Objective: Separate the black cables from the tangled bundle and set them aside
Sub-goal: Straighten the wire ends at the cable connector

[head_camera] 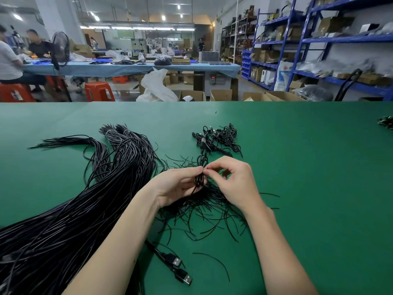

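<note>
Where hands (204,182) pinch: glossy looped cable (199,181)

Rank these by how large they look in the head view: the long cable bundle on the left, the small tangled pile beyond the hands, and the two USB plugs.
1. long cable bundle
2. small tangled pile
3. two USB plugs, smallest though nearest the camera

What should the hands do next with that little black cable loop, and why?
Probably the right hand should draw its pinched strand gently away while the left hand holds the small coiled cable. Both hands meet on that coil above the loose tangle, so easing it free comes before laying it aside on the green table.
</note>
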Demonstrator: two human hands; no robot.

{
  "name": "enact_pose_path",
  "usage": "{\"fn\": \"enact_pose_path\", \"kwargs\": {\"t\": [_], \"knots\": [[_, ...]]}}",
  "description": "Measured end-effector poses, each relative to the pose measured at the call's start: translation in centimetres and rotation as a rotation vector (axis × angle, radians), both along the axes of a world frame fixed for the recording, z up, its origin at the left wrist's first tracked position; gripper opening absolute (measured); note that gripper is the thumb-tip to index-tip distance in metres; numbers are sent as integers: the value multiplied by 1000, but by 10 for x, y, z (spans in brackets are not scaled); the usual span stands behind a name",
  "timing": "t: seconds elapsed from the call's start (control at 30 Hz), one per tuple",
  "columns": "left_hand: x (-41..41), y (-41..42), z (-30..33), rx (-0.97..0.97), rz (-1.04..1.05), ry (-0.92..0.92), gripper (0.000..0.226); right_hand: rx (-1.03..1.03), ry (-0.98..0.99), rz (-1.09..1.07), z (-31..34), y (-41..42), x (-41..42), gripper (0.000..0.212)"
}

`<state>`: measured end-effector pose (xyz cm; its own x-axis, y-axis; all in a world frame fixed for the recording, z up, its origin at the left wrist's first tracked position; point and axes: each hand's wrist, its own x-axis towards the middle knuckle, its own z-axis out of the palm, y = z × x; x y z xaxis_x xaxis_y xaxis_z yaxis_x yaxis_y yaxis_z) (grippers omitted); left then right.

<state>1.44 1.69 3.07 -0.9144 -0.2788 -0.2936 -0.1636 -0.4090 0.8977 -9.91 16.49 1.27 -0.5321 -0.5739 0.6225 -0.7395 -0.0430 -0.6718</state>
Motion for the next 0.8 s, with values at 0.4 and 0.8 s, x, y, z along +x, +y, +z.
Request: {"fn": "enact_pose_path", "kwargs": {"t": [0.4,0.8], "knots": [[17,2,10,-903,7,342,18,43,-1168,333,-2,11,6,6],[8,4,2,-480,186,86,20,107,-478,-225,2,-1,27,14]]}}
